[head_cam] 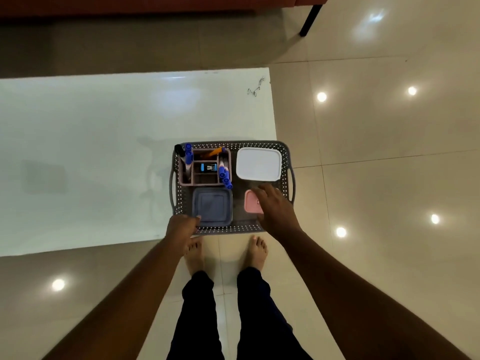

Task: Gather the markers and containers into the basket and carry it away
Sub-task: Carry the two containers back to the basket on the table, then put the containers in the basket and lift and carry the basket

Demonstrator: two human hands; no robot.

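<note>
The white board [104,152] lay flat on the tiled floor, and everything else is placed from it. The basket [231,231] sat at the board's near right corner, partly overhanging the edge onto the tiles. Inside the basket, the white container [259,164] filled the far right part, the blue-grey container [212,207] the near left, the compartmented organizer [205,166] the far left, and the pink container [251,202] the near right. Blue-capped markers [225,176] stood or leaned in the organizer, with one black-capped marker [179,149] at its far left corner.

The right hand [275,209] lay spread over the pink container, fingers loose, touching or just above it; whether it gripped the container could not be told. The left hand [181,227] was at the basket's near left corner, fingers curled toward the rim, its grasp also unclear.

Gathering looked finished, with lifting left to do. The risk, as I judged it, was a lopsided lift: taken by one corner, not by its two side handles, the basket could tip, sliding containers and spilling leaning markers.

A scribble marked the board's far right corner, unreadable. A small blue label in the organizer was too small to read.
</note>
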